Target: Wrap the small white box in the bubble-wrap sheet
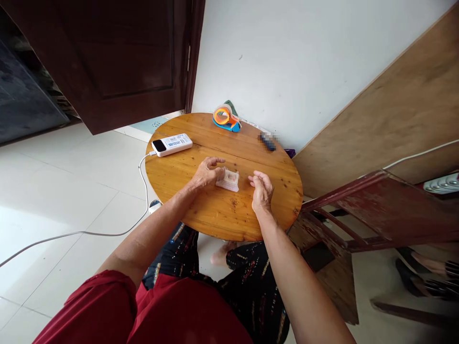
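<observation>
White glossy floor tiles point(71, 200) spread out to my left, and a plain white wall point(304, 62) stands behind a dark brown panelled door point(118, 62). A flat plywood board point(394, 110) leans against that wall, with a worn red wooden frame point(376, 210) below it. In front of me is a round wooden table point(222, 215), its planks warm, knotty and varnished. On its far edge sits an orange and blue tape dispenser point(225, 118); a white rectangular power bank point(172, 144) lies to the left, its white cable point(107, 229) trailing to the floor. A small pale, translucent packet point(228, 180) lies at the table's centre. My left hand point(206, 173) pinches its left edge. My right hand point(262, 190) hovers just beside it, fingers loosely curled, holding nothing.
</observation>
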{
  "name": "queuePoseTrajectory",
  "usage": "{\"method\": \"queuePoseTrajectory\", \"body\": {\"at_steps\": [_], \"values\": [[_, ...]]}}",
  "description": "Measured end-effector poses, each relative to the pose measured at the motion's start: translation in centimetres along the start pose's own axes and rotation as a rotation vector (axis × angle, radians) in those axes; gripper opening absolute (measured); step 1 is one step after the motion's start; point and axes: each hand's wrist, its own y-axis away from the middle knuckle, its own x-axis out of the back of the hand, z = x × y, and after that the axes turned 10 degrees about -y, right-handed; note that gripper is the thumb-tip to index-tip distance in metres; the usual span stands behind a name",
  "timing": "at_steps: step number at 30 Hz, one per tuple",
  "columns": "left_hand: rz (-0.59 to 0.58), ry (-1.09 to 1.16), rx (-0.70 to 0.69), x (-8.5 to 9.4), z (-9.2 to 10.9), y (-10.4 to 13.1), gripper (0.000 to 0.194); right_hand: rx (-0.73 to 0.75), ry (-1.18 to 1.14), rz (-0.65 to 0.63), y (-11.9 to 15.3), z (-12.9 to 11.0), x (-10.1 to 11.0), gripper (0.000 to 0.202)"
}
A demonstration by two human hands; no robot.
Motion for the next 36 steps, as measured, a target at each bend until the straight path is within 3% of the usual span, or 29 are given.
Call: {"method": "queuePoseTrajectory", "body": {"at_steps": [12, 25, 30, 36], "values": [[0.053, 0.091, 0.077, -0.3, -0.6, -0.7, 0.033, 0.021, -0.002, -0.004, -0.2, 0.0, 0.0, 0.034], [0.005, 0.130, 0.124, -0.8, -0.3, -0.4, 0.038, -0.023, -0.028, -0.083, 0.3, 0.0, 0.7, 0.036], [-0.043, 0.078, 0.118, -0.6, -0.1, 0.1, 0.048, -0.031, 0.048, -0.237, 0.5, -1.1, 1.2, 0.038], [-0.194, 0.050, 0.030, -0.5, -0.5, 0.4, 0.069, 0.153, 0.122, -0.519, -2.6, -4.7, -0.4, 0.020]]}}
